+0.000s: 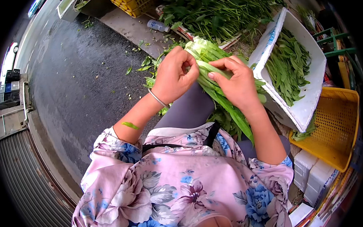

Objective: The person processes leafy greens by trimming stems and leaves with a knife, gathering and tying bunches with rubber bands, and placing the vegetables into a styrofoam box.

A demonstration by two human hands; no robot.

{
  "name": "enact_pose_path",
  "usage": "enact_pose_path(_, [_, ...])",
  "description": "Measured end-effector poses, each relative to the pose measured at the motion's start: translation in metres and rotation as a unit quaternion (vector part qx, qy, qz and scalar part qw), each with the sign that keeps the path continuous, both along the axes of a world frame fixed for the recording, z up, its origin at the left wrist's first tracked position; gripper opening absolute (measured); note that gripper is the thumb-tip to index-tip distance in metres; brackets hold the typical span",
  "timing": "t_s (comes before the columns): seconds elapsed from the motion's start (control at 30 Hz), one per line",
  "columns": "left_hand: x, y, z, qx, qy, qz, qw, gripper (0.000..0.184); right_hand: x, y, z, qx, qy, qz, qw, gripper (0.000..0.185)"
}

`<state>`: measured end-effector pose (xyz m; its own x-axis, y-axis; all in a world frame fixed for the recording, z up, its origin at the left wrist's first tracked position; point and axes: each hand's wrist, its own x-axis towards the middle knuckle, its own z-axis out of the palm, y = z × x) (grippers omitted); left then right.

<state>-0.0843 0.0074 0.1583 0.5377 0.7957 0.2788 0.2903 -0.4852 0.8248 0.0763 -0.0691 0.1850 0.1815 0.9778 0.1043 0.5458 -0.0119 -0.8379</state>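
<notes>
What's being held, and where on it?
A leafy green bunch. Right hand holds it near the pale end; left hand is pinched beside that end, its hold unclear.

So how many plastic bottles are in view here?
1: the bottle, lying on its side on the paving between the yellow crates and the large heap of greens. Others may be hidden.
</notes>
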Motion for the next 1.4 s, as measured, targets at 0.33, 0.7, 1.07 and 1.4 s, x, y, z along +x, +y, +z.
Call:
enact_pose_path(0.33, [-0.001,0.000,-0.011,0.035,-0.060,-0.020,0.997,0.019,-0.027,0.006,-0.015,0.123,-0.086,-0.091,0.985,0.019])
enact_pose_path(0.7, [-0.002,0.008,-0.025,0.128,-0.090,0.063,0.986,0.026,-0.027,0.018,-0.023,0.202,-0.176,-0.098,0.958,0.024])
enact_pose_path(1.07, [0.016,0.030,-0.033,-0.272,-0.207,-0.068,0.937,0.062,-0.013,-0.002,-0.022,0.098,-0.289,-0.049,0.951,0.033])
enact_pose_path(1.4, [0.022,0.032,-0.047,-0.121,-0.172,-0.040,0.977,0.049,-0.011,0.009,-0.038,0.079,-0.200,-0.080,0.973,0.024])
